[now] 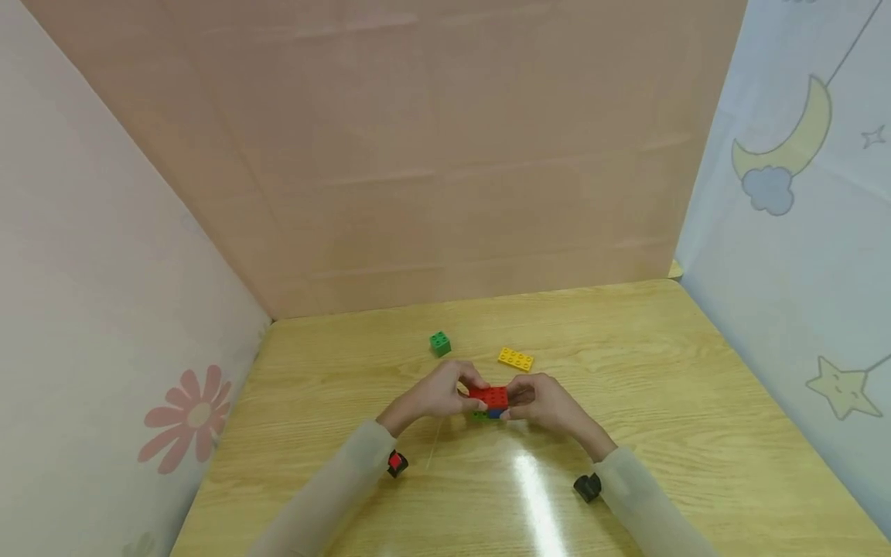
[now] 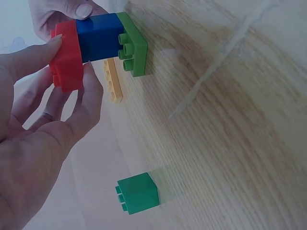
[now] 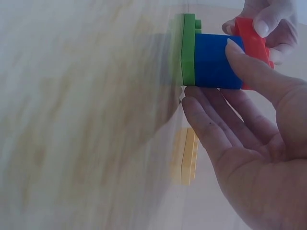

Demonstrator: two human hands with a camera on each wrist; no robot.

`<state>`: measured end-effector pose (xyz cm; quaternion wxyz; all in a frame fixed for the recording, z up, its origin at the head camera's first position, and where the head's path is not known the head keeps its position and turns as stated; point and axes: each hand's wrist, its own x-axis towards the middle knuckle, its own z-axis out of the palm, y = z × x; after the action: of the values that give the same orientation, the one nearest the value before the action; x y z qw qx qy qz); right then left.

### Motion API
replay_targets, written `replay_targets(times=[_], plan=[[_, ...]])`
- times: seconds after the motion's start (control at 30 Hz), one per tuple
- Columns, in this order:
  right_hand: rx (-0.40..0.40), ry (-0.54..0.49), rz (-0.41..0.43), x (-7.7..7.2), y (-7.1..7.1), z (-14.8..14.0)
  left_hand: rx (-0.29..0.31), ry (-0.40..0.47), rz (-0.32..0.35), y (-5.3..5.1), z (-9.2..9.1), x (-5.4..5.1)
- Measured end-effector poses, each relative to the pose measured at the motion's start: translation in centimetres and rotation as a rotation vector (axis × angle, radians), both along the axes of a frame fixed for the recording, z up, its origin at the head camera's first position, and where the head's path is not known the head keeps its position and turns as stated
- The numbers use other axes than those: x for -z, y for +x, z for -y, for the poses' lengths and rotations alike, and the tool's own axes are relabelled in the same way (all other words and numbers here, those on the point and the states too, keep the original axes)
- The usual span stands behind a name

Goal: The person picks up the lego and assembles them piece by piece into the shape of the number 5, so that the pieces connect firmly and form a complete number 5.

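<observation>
A stack stands on the table: a flat light green plate (image 2: 140,52) at the bottom, a blue block (image 3: 213,60) on part of it, and a red brick (image 1: 493,397) on top. My left hand (image 1: 445,391) pinches the red brick between thumb and fingers, as the left wrist view shows. From the other side my right hand (image 3: 259,124) holds the blue block, thumb on its near face and fingers along its side. Studs of the light green plate show beside the blue block. Whether the red brick is fully pressed down I cannot tell.
Beyond the hands lie a dark green block (image 1: 440,343) and a flat yellow plate (image 1: 516,359) on the wooden table (image 1: 313,371). Black wrist devices sit at both sleeves. A pale wall stands at each side, a tan one behind.
</observation>
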<state>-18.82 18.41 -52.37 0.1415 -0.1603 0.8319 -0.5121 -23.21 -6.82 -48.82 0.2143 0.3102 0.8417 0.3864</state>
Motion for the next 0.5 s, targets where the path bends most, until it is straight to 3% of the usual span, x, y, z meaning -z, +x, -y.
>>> replay_targets(times=[0.37,0.5], plan=[[0.001,-0.002,-0.006,-0.29,0.06,0.07,-0.030,0.070,0.014,0.18,0.13,0.36],[0.005,0.010,-0.004,-0.20,0.12,-0.01,-0.033,0.071,-0.054,0.63,-0.24,0.75]])
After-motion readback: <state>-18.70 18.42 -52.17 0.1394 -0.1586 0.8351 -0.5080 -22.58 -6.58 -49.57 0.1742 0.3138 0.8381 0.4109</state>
